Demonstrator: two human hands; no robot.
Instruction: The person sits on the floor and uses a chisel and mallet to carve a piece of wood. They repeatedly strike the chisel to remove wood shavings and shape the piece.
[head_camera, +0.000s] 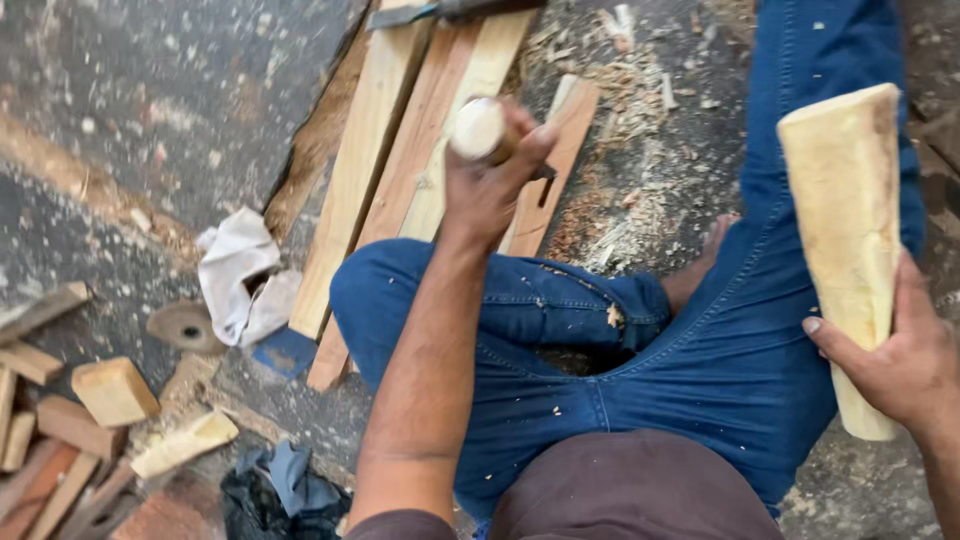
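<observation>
On the floor, dusty grey concrete, a person in jeans is sitting cross-legged, and the knees are filling the middle of the view. Ahead of the left knee, planks are lying side by side, their long axes running from near-left up to far-right; a dark-handled tool is resting across their far ends. Shavings are lying scattered beside them to the right.

By the right knee, the right hand is holding a pale wood block. Its grip is closing around the block's lower, narrower part, thumb across the front face and fingers wrapping behind. The block is standing nearly upright, long axis running from the hand up and slightly left, with the broad end pointing away from the person and the narrow end sticking out below the palm.

Over the planks, the left hand is clenching tight on a round pale handle, whose blunt end is facing the camera; what is below the fist I cannot tell.

Left of the planks, a white rag is lying crumpled, with a grey disc just beside it. Offcuts are lying heaped at the lower left, near a dark cloth.
</observation>
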